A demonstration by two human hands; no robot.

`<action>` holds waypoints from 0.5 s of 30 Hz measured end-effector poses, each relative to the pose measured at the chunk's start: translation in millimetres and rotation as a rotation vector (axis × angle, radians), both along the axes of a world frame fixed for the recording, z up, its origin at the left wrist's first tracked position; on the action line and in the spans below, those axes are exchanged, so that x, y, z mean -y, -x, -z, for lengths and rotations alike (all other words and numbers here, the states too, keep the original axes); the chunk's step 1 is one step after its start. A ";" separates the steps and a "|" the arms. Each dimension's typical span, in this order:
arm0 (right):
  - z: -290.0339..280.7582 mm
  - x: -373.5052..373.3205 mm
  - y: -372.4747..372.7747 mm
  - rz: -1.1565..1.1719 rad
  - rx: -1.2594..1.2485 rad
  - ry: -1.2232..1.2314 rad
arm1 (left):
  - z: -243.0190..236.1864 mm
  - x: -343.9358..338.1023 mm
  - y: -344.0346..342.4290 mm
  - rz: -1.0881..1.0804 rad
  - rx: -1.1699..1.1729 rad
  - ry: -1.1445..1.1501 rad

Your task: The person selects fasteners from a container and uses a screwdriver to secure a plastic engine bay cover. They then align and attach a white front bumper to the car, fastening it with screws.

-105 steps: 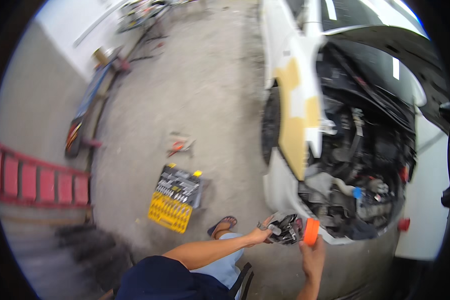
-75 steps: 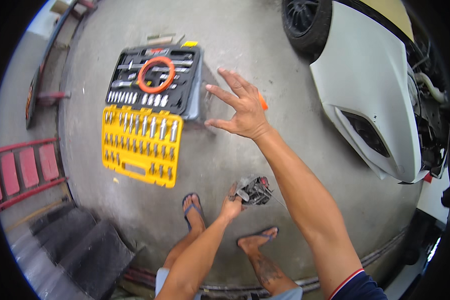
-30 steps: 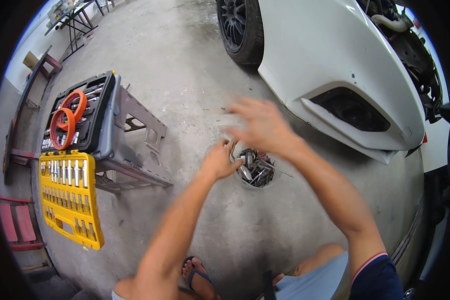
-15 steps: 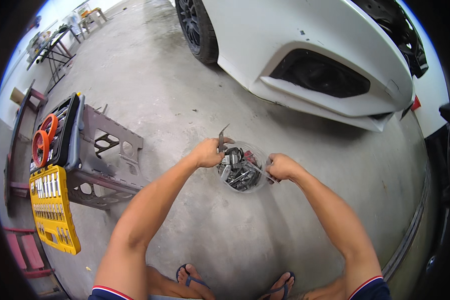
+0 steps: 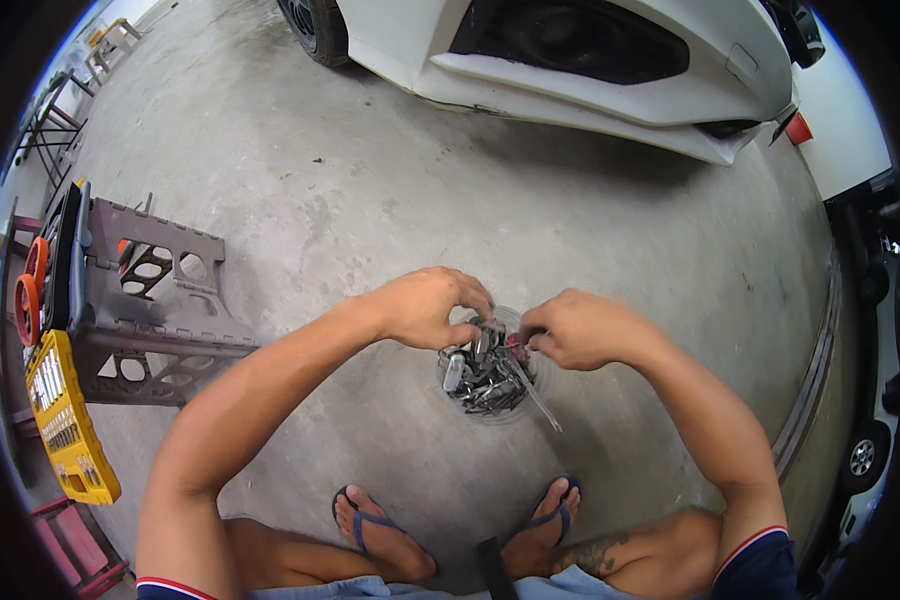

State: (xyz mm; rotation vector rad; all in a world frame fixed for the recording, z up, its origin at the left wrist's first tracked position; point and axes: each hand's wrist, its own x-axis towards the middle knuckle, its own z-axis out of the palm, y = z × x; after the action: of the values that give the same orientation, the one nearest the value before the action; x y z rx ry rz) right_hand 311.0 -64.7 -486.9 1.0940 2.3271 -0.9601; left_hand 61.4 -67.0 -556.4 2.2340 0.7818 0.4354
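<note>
A clear round tub [image 5: 532, 385] stands on the floor before me, full of grey and black metal bits. My left hand [image 5: 435, 310] arches over its far left side, thumb and fingers apart around a grey metal piece [image 5: 483, 338]. At the tub's right rim, my right hand [image 5: 585, 330] has its fingers curled together beside a small red piece [image 5: 515, 345]; what they pinch, if anything, is hidden. A long, thin, light-coloured strip [image 5: 538, 396] leans out over the near right rim. A silvery piece [image 5: 454, 374] lies at the left.
To the left, a grey folding step stool [image 5: 160, 335] carries a dark case; a yellow socket tray [image 5: 70, 420] hangs beside it. Two orange rings [image 5: 30, 300] lie at the case. A white car's bumper [image 5: 570, 95] is ahead. My sandalled feet [image 5: 380, 525] are close behind the tub.
The flat metal bracket in my left hand no longer shows there. Both hands have moved in over the tub. My view has tipped down, and the thin strip now sticks out nearer me.
</note>
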 end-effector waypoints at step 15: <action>109.9 44.8 46.8 -0.542 0.128 -0.350 | -103.3 15.6 19.9 -0.133 0.144 -0.006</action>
State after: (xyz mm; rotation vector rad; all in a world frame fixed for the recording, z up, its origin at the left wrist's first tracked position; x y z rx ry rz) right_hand 264.2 -109.6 -596.8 0.5522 2.5354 -0.2831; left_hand 41.6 -82.6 -453.1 2.1363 0.8562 0.6554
